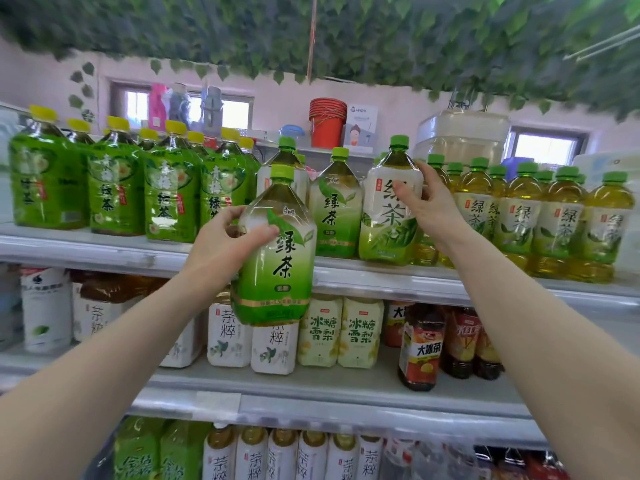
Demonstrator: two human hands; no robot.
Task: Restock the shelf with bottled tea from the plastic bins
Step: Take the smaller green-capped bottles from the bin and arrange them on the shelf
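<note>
A white shelf unit (346, 382) fills the view, three tiers showing, under a ceiling of hanging green leaves (346, 36). On the top tier, the left stretch holds green-wrapped tea bottles with yellow caps (114, 188); the right stretch holds a row of amber green tea bottles with green caps (561, 220). Between these two groups stand large green tea bottles with pale labels, one of them upright in the middle of the gap (334, 206).

The left hand (225, 242) grips another large green tea bottle (277, 251) by its shoulder, thumb curled across the front and fingers wrapped behind. This bottle hangs in the air in front of the top tier's edge, nearer than the standing ones, its base overlapping the middle tier in view.

The right hand (427, 202) holds a third large green tea bottle (391, 206) on the top tier, thumb pressed on the label's front and fingers curled round the right side. That bottle leans slightly left, just beside the amber row.

The middle tier carries white-labelled tea bottles (228, 334), pale pear-drink bottles (341, 332) and dark iced tea bottles (420, 348). A stack of red cups (327, 123) stands far behind the top tier.
</note>
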